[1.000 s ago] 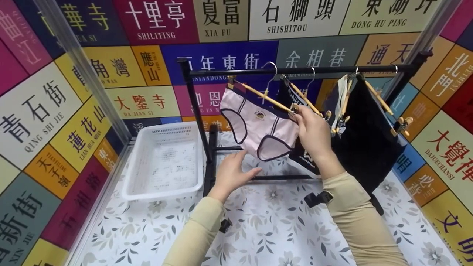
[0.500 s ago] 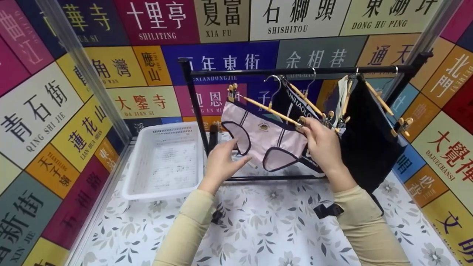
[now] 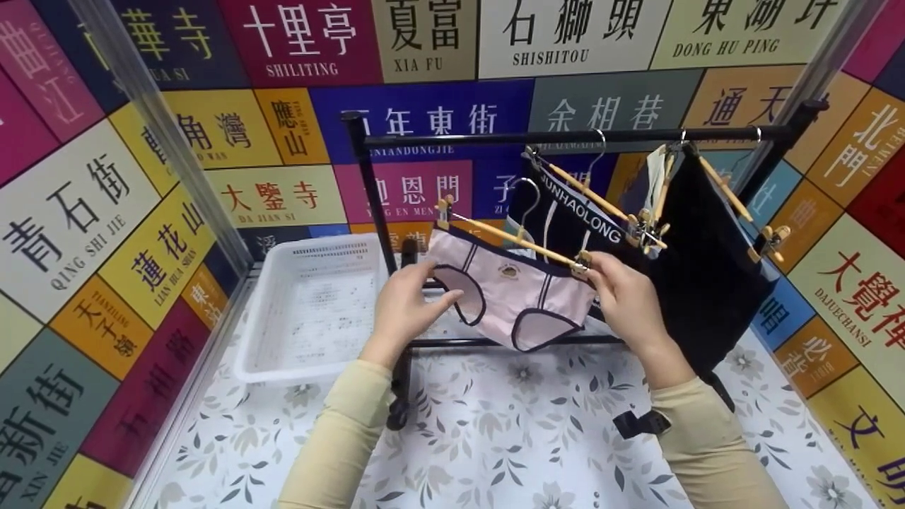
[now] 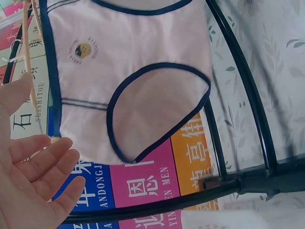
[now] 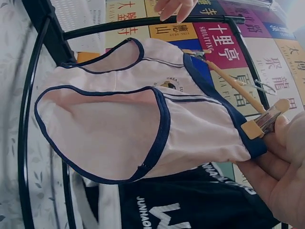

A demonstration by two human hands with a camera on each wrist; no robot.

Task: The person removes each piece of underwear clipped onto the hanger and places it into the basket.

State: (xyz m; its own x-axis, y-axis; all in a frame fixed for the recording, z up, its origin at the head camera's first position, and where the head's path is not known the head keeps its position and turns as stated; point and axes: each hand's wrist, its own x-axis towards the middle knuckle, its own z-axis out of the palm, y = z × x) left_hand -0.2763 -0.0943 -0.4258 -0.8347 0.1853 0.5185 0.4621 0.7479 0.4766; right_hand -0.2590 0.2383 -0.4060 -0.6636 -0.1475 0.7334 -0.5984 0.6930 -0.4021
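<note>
Two bare hands in tan sleeves reach up from the bottom of the frame. The right hand (image 3: 629, 297), right of centre, has its fingers clamped on the metal-and-wood clip (image 5: 262, 124) at the near end of a slim wooden hanger (image 3: 498, 234). The left hand (image 3: 406, 304), left of centre, has thumb and fingers apart, just beside the garment; whether they touch it is unclear. Pale pink cotton briefs with navy trim (image 3: 488, 276) hang from the hanger mid-frame, its silver hook (image 3: 537, 194) off the rail.

The step in hand seems to be handling the clipped briefs; the next move likely calls for the left fingers to steady the far clip (image 3: 444, 210).

Beyond, a white plastic basket (image 3: 307, 375) sits left on the floral tabletop (image 3: 523, 424); a black metal rack (image 3: 459, 139) holds dark garments (image 3: 707, 283), upper right.
</note>
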